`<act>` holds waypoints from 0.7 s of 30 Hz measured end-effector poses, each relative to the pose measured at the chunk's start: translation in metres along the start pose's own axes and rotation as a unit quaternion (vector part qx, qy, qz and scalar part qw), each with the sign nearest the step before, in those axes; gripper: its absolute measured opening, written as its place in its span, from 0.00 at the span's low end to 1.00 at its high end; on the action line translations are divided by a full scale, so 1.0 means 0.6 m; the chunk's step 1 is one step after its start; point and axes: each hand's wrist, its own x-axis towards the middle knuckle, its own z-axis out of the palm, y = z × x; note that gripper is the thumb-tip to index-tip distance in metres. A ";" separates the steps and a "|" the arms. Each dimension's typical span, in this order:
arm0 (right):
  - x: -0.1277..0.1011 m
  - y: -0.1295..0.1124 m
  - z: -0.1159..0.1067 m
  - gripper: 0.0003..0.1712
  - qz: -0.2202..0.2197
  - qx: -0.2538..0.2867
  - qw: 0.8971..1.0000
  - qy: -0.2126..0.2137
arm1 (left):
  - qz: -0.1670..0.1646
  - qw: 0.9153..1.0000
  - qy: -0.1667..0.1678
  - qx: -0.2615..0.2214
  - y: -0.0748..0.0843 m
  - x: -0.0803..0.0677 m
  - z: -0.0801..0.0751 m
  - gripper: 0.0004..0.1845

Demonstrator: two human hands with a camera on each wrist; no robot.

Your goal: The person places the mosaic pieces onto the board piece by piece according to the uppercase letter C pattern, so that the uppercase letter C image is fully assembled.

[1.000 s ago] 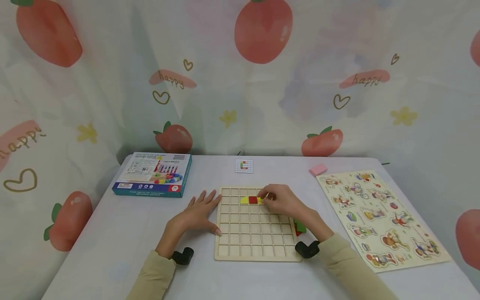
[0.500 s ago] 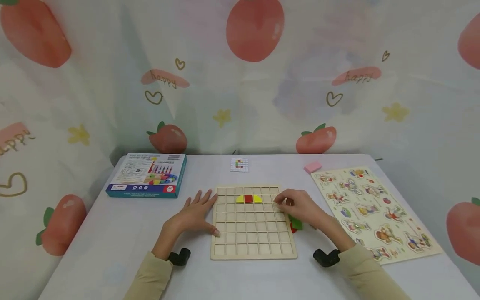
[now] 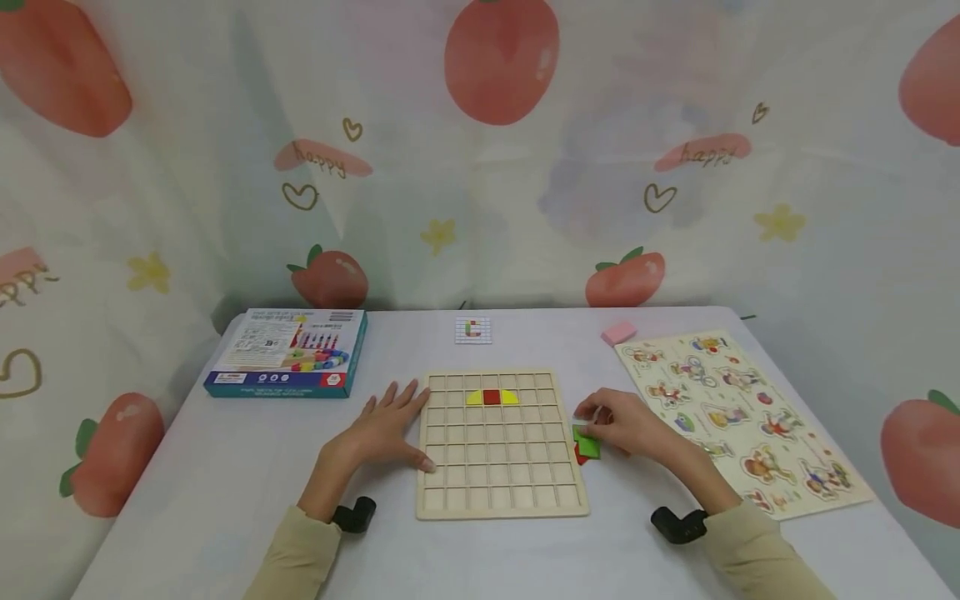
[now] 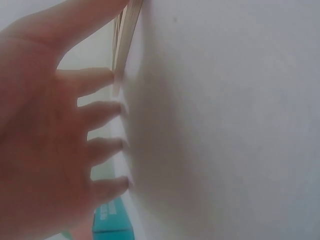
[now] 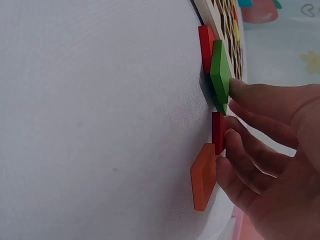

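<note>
A square wooden grid board (image 3: 502,454) lies flat before me. In its upper rows a red square tile (image 3: 491,397) sits between two yellow curved-edge tiles (image 3: 474,398). My left hand (image 3: 381,432) spreads its fingers beside the board's left side, thumb on the frame and fingertips down on the table. Off the right edge, my right hand (image 3: 626,423) reaches over a small pile, fingers bent and holding nothing. Its thumb tip is right at a green tile (image 5: 220,70), which overlaps a red tile (image 5: 206,47). Near the other fingertips are another red tile (image 5: 218,132) and an orange tile (image 5: 203,177).
A card with a small colored grid pattern (image 3: 473,330) lies behind the board. At the back left is a flat toy box (image 3: 288,354). A wooden picture puzzle board (image 3: 738,417) lies on the right, with a pink block (image 3: 618,333) by its upper corner.
My right hand has let go of the right yellow tile on the board and moved right and toward me, to the loose tiles. My left hand stays at the board's edge.
</note>
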 end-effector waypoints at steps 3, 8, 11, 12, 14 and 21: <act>-0.002 -0.001 -0.002 0.12 -0.009 0.010 1.000 -0.011 | -0.002 1.000 0.000 -0.002 -0.001 -0.003 -0.003 0.62; 0.001 -0.003 -0.001 0.11 -0.021 -0.005 1.000 -0.011 | 0.002 1.000 0.002 -0.010 -0.003 -0.004 -0.005 0.62; 0.003 -0.001 -0.001 0.10 -0.019 -0.005 1.000 -0.016 | 0.003 1.000 0.003 -0.011 -0.005 -0.004 -0.004 0.62; 0.003 0.000 0.000 0.10 -0.014 0.002 1.000 -0.019 | 0.003 1.000 0.002 -0.011 -0.005 -0.003 -0.003 0.62; 0.002 -0.001 0.000 0.10 -0.005 0.012 1.000 -0.021 | 0.004 1.000 0.002 -0.013 -0.005 -0.003 -0.002 0.62; -0.003 -0.008 0.005 0.06 0.000 0.025 1.000 0.004 | 0.005 1.000 0.002 -0.011 -0.001 -0.003 -0.002 0.62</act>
